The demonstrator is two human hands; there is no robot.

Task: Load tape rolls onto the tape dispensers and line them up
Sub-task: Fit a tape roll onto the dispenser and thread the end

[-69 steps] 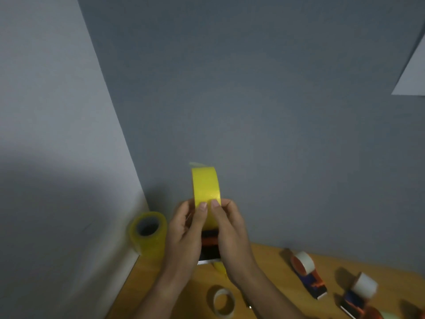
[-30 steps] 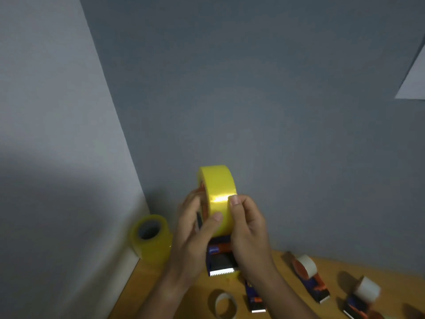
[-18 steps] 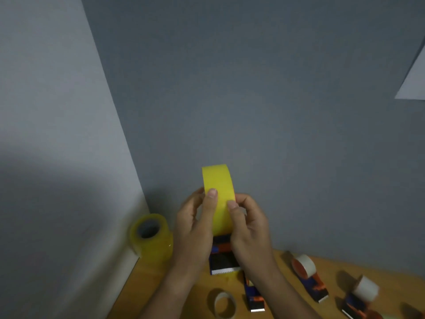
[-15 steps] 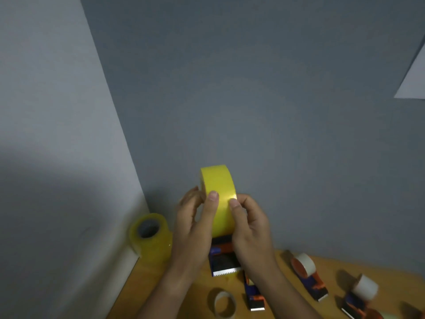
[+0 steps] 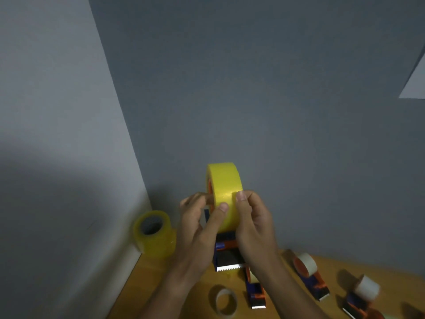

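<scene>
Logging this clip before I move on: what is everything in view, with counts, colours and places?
held tape dispenser: 1, blue, orange and black, raised between both hands, yellow tape roll mounted
stacked yellow tape rolls: 1 stack, far left corner of table
wooden table: 1, brown, bottom
small tape ring: 1, pale, near edge
tabletop dispensers: 3, blue-orange, right of the hands
left hand: grips roll
right hand: grips roll

A yellow tape roll [image 5: 226, 194] sat upright on a blue-and-orange dispenser [image 5: 227, 255] held above the desk [image 5: 188, 293], serrated blade facing the camera. Right of it, three loaded dispensers [image 5: 255, 292] [image 5: 310, 276] [image 5: 361, 298] lay on the desk. Left of it stood a stack of yellow rolls [image 5: 154, 233]; below it lay a small roll [image 5: 226, 302].
</scene>
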